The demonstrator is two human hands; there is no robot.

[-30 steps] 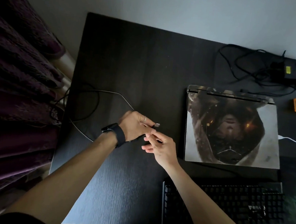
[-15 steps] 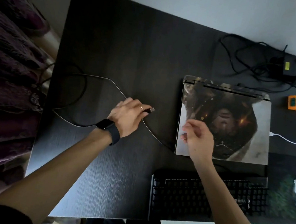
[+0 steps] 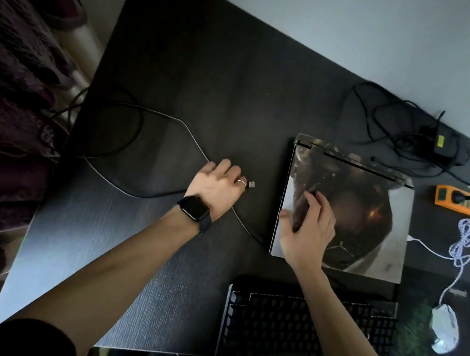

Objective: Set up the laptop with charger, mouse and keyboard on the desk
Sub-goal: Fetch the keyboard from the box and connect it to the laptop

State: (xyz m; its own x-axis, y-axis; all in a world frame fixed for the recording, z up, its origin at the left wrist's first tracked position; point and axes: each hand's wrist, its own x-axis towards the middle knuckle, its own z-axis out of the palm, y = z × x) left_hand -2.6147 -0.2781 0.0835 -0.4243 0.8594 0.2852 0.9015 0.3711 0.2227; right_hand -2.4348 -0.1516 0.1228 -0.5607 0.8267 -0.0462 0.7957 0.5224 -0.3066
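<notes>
A closed laptop (image 3: 365,203) with a dark patterned lid lies on the black desk (image 3: 207,78). My right hand (image 3: 306,230) rests flat on the lid near its left edge, fingers spread. My left hand (image 3: 216,187), with a watch on the wrist, grips a black cable (image 3: 155,114) whose USB plug (image 3: 251,184) sticks out past my fingers, a short way left of the laptop. The cable loops over the left of the desk and runs under the laptop's front left corner. A black keyboard (image 3: 301,324) lies in front of the laptop. A white mouse (image 3: 444,328) sits on a mouse pad at right.
A black charger brick (image 3: 444,144) with tangled cords lies behind the laptop at the far right. An orange power strip (image 3: 461,200) sits right of the laptop. The mouse's white cable (image 3: 463,241) is bundled beside it. Dark curtains (image 3: 19,107) hang at the left past the desk edge.
My right hand has left the plug and come down on the laptop lid. My left hand keeps the USB plug and has moved slightly toward the laptop. The view has swung right.
</notes>
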